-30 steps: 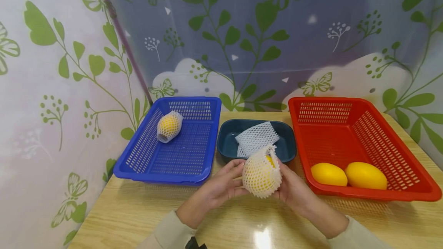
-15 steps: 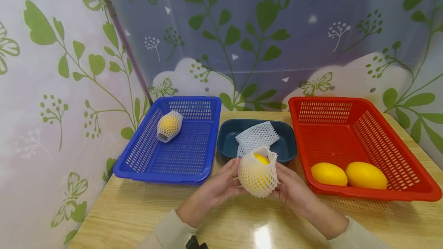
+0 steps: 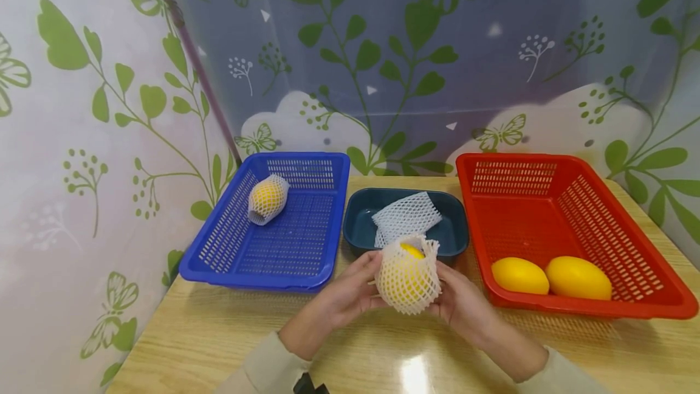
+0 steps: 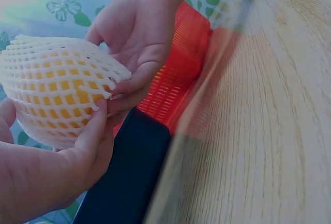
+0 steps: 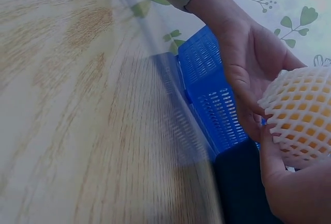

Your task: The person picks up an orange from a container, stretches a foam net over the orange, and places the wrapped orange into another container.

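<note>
Both hands hold a yellow oval fruit in a white foam net sleeve, in front of the dark green tray. My left hand grips its left side and my right hand its right side. The sleeve's open end faces up, and bare yellow skin shows through it. In the left wrist view, fingers of the left hand and the right hand meet at the sleeve's ragged edge. From the right wrist view, the netting lies snug round the fruit.
A blue basket on the left has one netted yellow fruit. Flat foam nets lie in the dark green tray. Two bare yellow fruits sit in the red basket at right. All stand on a wooden table.
The netted fruit has turned in the hands, so its open end, which faced right, now points up. It has also shifted slightly left. The baskets and tray have stayed put.
</note>
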Demonstrator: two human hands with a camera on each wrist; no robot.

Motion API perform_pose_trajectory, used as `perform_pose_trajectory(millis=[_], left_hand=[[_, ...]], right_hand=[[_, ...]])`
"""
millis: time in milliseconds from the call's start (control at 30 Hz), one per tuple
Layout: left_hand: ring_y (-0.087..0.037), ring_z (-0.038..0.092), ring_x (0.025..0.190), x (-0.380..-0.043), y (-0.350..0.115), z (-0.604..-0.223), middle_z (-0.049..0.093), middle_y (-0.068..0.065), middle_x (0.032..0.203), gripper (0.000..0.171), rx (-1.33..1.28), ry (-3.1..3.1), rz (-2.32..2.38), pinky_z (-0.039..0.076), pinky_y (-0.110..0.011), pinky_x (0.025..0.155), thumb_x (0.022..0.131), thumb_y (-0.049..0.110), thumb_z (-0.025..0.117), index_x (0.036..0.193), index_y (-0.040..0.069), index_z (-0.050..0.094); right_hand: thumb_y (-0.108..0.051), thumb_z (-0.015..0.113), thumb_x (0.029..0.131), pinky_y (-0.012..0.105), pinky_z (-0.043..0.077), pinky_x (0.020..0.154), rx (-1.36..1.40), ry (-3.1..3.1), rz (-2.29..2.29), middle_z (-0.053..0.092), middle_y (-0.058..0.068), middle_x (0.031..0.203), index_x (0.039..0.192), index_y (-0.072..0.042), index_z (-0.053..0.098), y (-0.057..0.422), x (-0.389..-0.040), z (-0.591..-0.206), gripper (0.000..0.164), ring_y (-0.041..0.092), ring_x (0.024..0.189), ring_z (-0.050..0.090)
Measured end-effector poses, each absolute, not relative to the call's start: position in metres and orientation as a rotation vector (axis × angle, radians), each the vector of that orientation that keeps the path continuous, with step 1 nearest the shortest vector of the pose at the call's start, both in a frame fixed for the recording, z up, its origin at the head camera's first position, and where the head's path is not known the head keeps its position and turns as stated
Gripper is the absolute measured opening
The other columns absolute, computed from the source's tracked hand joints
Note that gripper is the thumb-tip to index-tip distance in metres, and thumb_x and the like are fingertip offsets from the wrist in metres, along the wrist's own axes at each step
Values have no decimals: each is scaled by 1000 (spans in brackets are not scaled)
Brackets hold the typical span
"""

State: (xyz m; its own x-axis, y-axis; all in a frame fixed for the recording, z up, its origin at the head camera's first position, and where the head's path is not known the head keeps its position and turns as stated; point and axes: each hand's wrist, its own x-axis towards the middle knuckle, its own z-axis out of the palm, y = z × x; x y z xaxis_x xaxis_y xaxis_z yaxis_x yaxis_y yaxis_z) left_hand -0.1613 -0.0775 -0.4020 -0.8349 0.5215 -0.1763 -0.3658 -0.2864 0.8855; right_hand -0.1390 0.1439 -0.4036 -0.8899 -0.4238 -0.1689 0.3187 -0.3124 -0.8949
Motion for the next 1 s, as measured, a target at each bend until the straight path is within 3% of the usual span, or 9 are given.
perform_pose_trajectory(millis=[133, 400, 633, 867, 1000], left_hand=[[-18, 59, 94, -162, -77, -403, 53, -5, 111, 25, 179, 1419, 2138, 53, -32, 78, 103, 26, 47, 124, 12, 42], [-14, 60, 89, -163, -76, -403, 55, -3, 108, 29, 168, 1402, 2131, 54, -27, 73, 103, 17, 47, 130, 10, 39], [-16, 60, 93, -162, -76, -404, 55, -4, 108, 29, 154, 1403, 2137, 52, -30, 77, 102, 19, 47, 129, 10, 41], [-21, 58, 101, -162, -77, -402, 52, -8, 119, 23, 180, 1325, 2163, 53, -37, 87, 104, 29, 45, 121, 15, 44], [-23, 57, 105, -162, -78, -401, 51, -9, 123, 28, 159, 1322, 2166, 52, -39, 90, 104, 33, 45, 125, 15, 45]], right_hand=[[-42, 30, 106, 31, 53, 90, -182, 1460, -2236, 58, 1, 115, 131, -22, 45, 143, -140, -404, 36, 20, 100, 61], [-50, 26, 104, 34, 52, 92, -155, 1506, -2218, 52, 4, 123, 145, -14, 25, 144, -140, -398, 55, 25, 106, 57], [-47, 28, 105, 29, 52, 90, -188, 1496, -2190, 55, 3, 117, 137, -16, 36, 146, -141, -399, 45, 21, 102, 57], [-40, 33, 106, 27, 52, 87, -199, 1435, -2231, 60, -2, 112, 121, -26, 56, 147, -141, -401, 31, 17, 99, 58], [-36, 31, 107, 26, 53, 85, -239, 1399, -2261, 61, -3, 109, 116, -29, 60, 147, -140, -402, 31, 16, 95, 58]])
